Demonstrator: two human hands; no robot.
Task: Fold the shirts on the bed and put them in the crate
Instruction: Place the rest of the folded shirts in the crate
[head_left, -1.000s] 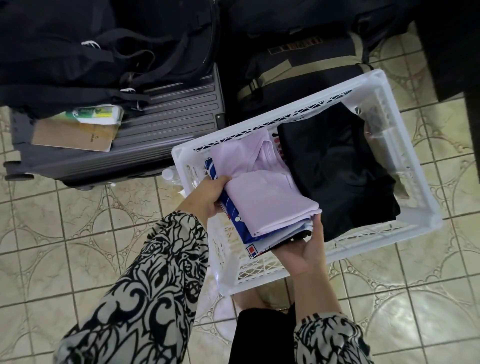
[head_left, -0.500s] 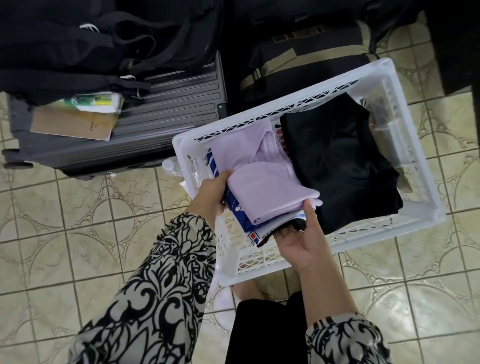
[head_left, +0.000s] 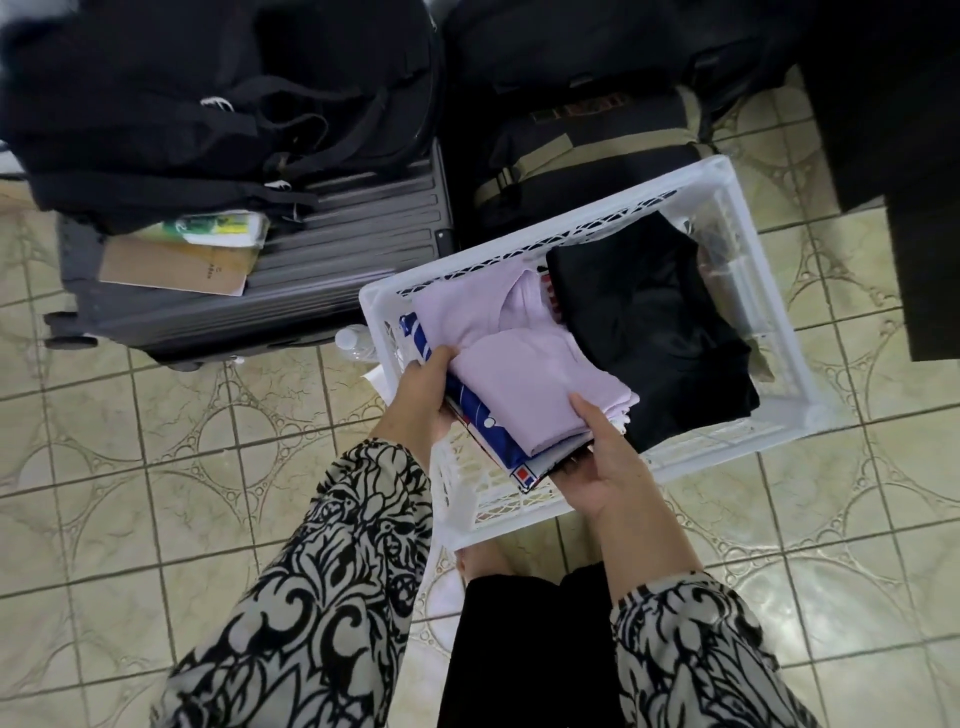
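Observation:
A white plastic crate (head_left: 737, 436) stands on the tiled floor below me. A folded black garment (head_left: 654, 332) fills its right half. Over the left half I hold a stack of folded shirts: a lilac shirt (head_left: 524, 374) on top, a blue and white printed one (head_left: 483, 421) under it. My left hand (head_left: 421, 395) grips the stack's left edge, thumb on the lilac cloth. My right hand (head_left: 602, 467) holds the near right corner, thumb on top and fingers beneath. The stack's near end sticks out above the crate's front wall.
A grey suitcase (head_left: 332, 270) lies left of the crate with black bags (head_left: 208, 104), a brown booklet (head_left: 176, 270) and a green packet on it. Another dark bag (head_left: 587, 140) sits behind the crate. A clear bottle (head_left: 356, 340) lies by the crate's left corner. Dark furniture stands at right.
The stack of shirts has sunk a little lower into the crate's left half, both hands still holding it. My right thumb has come up onto the lilac shirt.

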